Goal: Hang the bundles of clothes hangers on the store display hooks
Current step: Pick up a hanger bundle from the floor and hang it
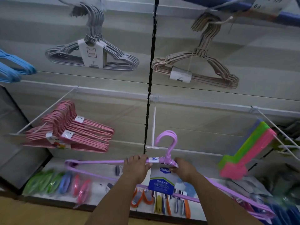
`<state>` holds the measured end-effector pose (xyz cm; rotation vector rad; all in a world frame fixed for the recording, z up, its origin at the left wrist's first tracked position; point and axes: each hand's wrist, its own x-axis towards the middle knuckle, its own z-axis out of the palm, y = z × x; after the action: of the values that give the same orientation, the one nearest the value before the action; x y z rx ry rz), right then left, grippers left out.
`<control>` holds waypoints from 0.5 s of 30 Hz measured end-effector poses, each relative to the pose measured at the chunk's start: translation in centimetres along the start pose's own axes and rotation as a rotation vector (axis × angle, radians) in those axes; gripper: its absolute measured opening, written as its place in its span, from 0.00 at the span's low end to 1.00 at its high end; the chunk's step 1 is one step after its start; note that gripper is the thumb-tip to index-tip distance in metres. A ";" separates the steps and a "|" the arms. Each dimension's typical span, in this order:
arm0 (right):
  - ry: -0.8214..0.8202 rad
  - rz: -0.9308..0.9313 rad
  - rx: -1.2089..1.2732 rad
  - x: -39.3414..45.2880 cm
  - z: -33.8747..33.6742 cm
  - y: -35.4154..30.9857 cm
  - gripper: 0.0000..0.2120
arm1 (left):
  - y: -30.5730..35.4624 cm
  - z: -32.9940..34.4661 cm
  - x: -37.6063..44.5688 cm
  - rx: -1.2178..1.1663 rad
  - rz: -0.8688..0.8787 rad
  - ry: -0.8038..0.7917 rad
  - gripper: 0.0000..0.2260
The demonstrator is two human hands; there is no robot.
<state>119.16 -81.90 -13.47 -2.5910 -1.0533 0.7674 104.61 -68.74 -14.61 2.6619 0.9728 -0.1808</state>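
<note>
A lilac plastic hanger bundle [103, 161] is gripped at its top bar by the left hand [137, 166] and right hand [184, 168], beneath the white wire display hook [153, 127]. Grey, beige and pink bundles are already hung; this one is not yet.

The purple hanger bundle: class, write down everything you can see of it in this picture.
The purple hanger bundle looks like glossy plastic: several hangers stacked, their round hooks pointing up, tied below the hooks with a white band. A blue and white label hangs under the neck. The left hand and right hand grip the top bar either side of the neck. The bundle tilts, its right end lower and nearer. The hooks stand beside a white display hook; whether they are on it cannot be told.
</note>
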 end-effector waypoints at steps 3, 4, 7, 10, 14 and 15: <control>0.060 0.010 0.007 1.1 0.8 0.1 0.07 | -0.4 0.1 1.4 0.029 0.048 0.072 0.18; 0.088 0.010 0.000 1.4 1.2 0.2 0.07 | -0.7 0.3 1.7 0.038 0.058 0.096 0.18; 0.158 -0.016 -0.014 2.2 1.9 0.1 0.11 | -1.4 0.6 2.3 0.062 0.074 0.158 0.19; 0.192 -0.058 0.008 2.9 2.1 -0.6 0.09 | -1.9 0.5 2.4 0.068 0.047 0.199 0.20; 0.255 -0.096 -0.006 3.6 1.9 -1.3 0.08 | -2.5 0.2 2.3 0.068 0.000 0.246 0.19; 0.269 -0.099 -0.006 3.7 1.9 -1.3 0.08 | -2.5 0.2 2.3 0.065 -0.004 0.251 0.19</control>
<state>119.58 -78.32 -15.88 -2.5339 -1.0898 0.3799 104.73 -65.55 -15.91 2.7906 1.0631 0.1272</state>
